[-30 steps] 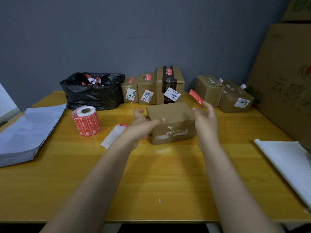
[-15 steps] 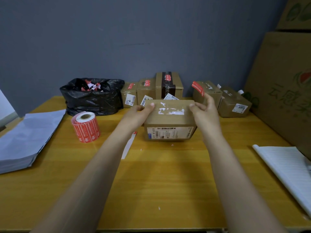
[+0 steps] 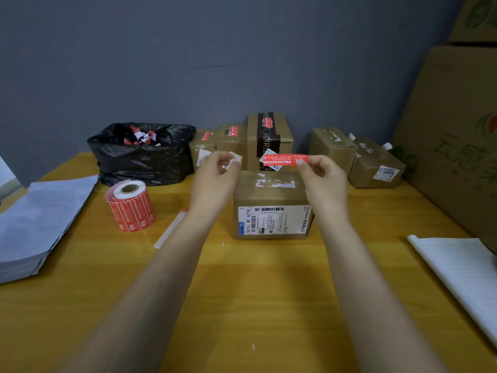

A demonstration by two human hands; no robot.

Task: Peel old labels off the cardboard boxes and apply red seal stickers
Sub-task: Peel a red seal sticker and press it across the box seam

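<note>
Grey sheets [image 3: 35, 224] run off the left edge. The left hand [image 3: 215, 179] has its curled fingertips meeting near a small white scrap [image 3: 236, 159]; whether they pinch it I cannot tell. The cardboard box [image 3: 271, 211] sits on the surface [image 3: 255, 292] between both wrists, with torn residue on top. Just above it, the right hand [image 3: 322, 176] pinches the right end of the red seal sticker [image 3: 285, 159], partly hiding the rear boxes [image 3: 269, 135].

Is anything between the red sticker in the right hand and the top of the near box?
Nothing visible. The right hand pinches the red sticker by its right end above the near box, whose top bears only torn label residue. The left hand hovers at the box's left edge, not under the sticker.
</note>
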